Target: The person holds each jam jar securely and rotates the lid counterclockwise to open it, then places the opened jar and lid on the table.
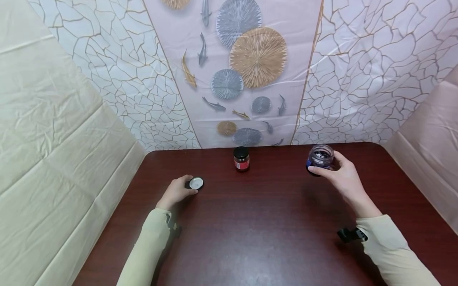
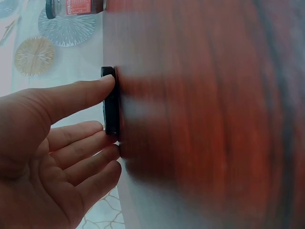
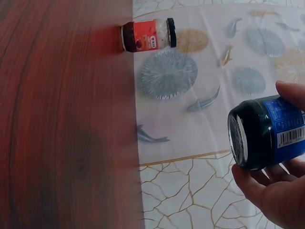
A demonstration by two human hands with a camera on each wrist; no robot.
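At the left of the table, my left hand has its thumb and fingers at the rim of a black jar lid, which lies with its white inner side up. In the left wrist view the lid shows edge-on against the tabletop, between thumb and fingers. My right hand grips a glass jar with a blue label over the right side of the table. No lid is on this jar, and dark contents show inside. The right wrist view shows its barcode and base, with the jar off the table.
A second jar with a red label and a black lid stands upright at the back middle of the dark wooden table. Behind the table hangs a patterned cloth, and pale cloth walls flank both sides.
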